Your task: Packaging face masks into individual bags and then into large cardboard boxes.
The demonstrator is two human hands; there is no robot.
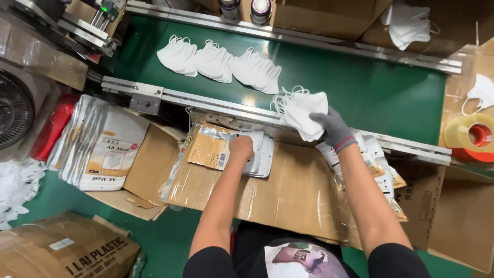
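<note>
I see right hand (334,127), grey glove, fingers gripping white mask stack (303,114) at near edge of green belt (370,92). Left hand (241,146) bare, fingers curled, pressing pouch pile (226,149) on cardboard-covered bench (288,190).

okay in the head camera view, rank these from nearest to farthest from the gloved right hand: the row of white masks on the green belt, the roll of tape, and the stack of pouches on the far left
From the right hand:
1. Row of white masks, on the green belt, up and to its left.
2. Roll of tape, at the right edge.
3. Stack of pouches, far left, below the belt's rail.
</note>
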